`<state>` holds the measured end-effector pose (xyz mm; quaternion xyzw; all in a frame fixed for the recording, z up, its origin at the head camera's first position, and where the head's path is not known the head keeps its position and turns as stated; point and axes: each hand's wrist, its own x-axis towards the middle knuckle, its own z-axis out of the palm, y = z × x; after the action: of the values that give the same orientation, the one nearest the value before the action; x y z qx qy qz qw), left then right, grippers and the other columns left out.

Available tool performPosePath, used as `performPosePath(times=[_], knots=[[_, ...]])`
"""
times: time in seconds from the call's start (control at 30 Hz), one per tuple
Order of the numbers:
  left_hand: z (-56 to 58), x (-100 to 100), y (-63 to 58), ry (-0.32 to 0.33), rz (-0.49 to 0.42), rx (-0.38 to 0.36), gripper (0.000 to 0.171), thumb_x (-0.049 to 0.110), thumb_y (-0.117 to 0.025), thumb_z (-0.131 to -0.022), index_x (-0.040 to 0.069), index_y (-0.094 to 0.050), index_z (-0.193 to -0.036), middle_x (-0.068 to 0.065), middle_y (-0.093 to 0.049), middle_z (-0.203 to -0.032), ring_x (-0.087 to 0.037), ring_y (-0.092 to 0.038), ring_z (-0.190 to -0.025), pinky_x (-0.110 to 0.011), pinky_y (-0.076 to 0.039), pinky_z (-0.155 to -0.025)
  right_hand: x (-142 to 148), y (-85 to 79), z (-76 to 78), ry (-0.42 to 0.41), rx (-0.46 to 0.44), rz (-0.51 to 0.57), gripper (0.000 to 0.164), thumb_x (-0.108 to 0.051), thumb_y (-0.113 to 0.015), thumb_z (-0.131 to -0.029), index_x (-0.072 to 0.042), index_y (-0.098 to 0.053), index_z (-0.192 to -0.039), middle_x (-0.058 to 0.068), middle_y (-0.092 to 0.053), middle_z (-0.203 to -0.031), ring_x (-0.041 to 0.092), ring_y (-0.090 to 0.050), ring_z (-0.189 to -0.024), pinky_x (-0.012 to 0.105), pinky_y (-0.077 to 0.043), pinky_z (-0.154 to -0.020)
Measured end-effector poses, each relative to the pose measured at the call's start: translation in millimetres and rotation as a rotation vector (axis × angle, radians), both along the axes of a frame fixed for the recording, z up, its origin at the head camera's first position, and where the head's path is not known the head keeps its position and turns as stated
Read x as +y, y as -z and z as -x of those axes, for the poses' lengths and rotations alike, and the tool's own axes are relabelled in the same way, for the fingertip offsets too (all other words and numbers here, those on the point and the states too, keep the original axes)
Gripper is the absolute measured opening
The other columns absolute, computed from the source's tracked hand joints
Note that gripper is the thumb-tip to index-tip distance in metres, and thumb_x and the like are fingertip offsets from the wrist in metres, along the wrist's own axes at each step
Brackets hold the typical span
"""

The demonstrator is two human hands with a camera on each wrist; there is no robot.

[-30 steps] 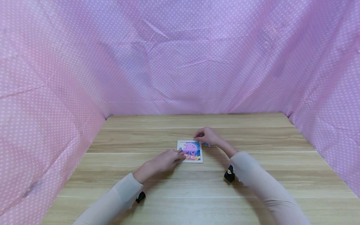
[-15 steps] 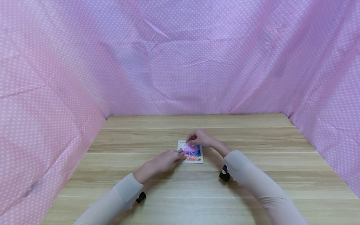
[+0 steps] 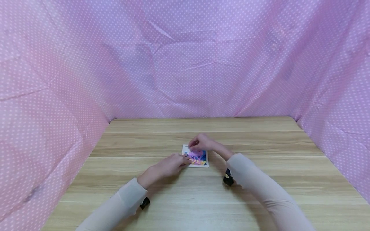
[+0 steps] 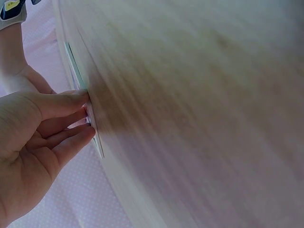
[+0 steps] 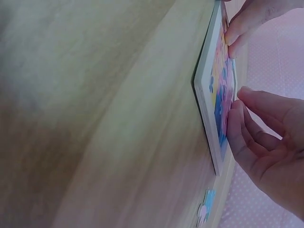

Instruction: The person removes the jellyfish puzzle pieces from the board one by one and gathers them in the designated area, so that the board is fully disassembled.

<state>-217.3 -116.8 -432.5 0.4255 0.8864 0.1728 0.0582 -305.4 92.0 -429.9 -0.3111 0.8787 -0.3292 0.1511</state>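
A small jigsaw puzzle (image 3: 199, 161) in a white frame lies on the table, showing a pink sea creature over blue water and a yellow bottom. My left hand (image 3: 172, 163) rests on its left side; in the left wrist view the thumb and fingertips stand spread at the frame's edge. My right hand (image 3: 201, 143) is over the upper left part of the puzzle. In the right wrist view the right thumb (image 5: 256, 97) and fingertips come close together at the picture's surface; I cannot tell whether a piece is between them.
A loose puzzle piece (image 5: 205, 209), teal and pink, lies on the table (image 3: 260, 138) beside the frame. Pink dotted cloth (image 3: 185, 64) hangs behind and along both sides. Black devices (image 3: 228, 178) are strapped under both wrists.
My right hand has moved left across the top of the puzzle, from its upper right corner to its upper left part. The left hand stays where it was.
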Motion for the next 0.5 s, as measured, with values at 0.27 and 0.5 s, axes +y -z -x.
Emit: performPosePath(times=[0.27,0.5], knots=[[0.0,-0.7,0.5,0.011,-0.004,0.028,0.022,0.0,-0.061,-0.1,0.0,-0.074,-0.118,-0.011,-0.075,-0.116,-0.014,-0.07,-0.1,-0.031,-0.06,-0.087,-3.3,1.9,1.1,0.001,-0.002,-0.02,0.016,-0.006,-0.073,-0.092,0.0,-0.078,-0.106,0.012,-0.079,-0.101,0.014,-0.071,-0.089,0.023,-0.057,-0.081],[-0.3,-0.5,1.1,0.033,-0.01,0.06,0.023,-0.001,-0.061,-0.099,0.0,-0.074,-0.118,-0.012,-0.075,-0.117,-0.018,-0.072,-0.103,-0.034,-0.06,-0.089,-4.1,6.1,0.6,-0.027,0.025,-0.005,0.014,-0.001,-0.074,-0.088,0.002,-0.077,-0.101,0.011,-0.078,-0.093,0.009,-0.068,-0.082,0.018,-0.056,-0.077]])
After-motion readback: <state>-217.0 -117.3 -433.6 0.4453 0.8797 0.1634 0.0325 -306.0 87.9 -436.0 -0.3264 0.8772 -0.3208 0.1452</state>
